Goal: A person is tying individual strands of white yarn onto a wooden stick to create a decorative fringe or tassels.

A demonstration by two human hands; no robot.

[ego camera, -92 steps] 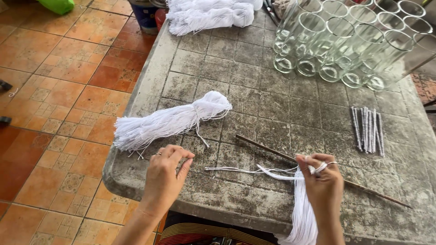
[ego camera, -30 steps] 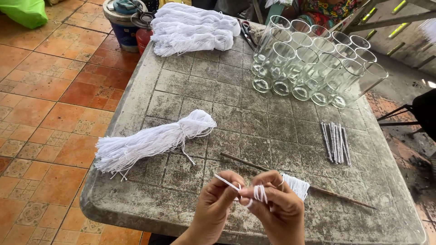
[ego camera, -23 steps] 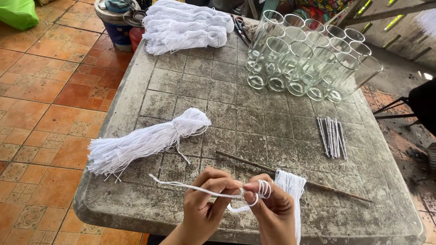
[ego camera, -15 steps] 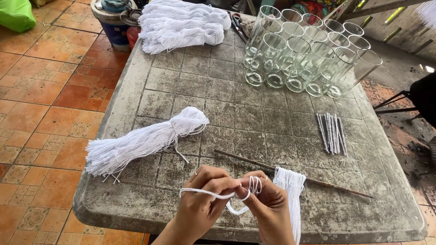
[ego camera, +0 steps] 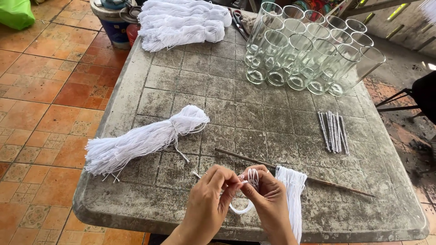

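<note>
1. Since half a second back: the loose tail of white string that ran out to the left is pulled in; both hands sit closer together at the near edge of the desk.
2. Left hand: thumb and forefinger pinched together on a thin white string, which sags in a small loop below the hands.
3. Right hand: fingers closed on the same string, a few turns of it wound round the fingertips.
4. Long thin brown wooden stick lies across the grey stone-patterned desk just beyond the hands, with a white string fringe hanging from it over the near edge.
5. Loose white yarn bundle lies towards the left edge; a bunch of short grey sticks lies towards the right edge; clear glass tumblers stand at the far right corner.
6. Risk, as I judge it: turns slip off the fingertips if the pinch slackens; a tug on the string could roll the stick.
</note>
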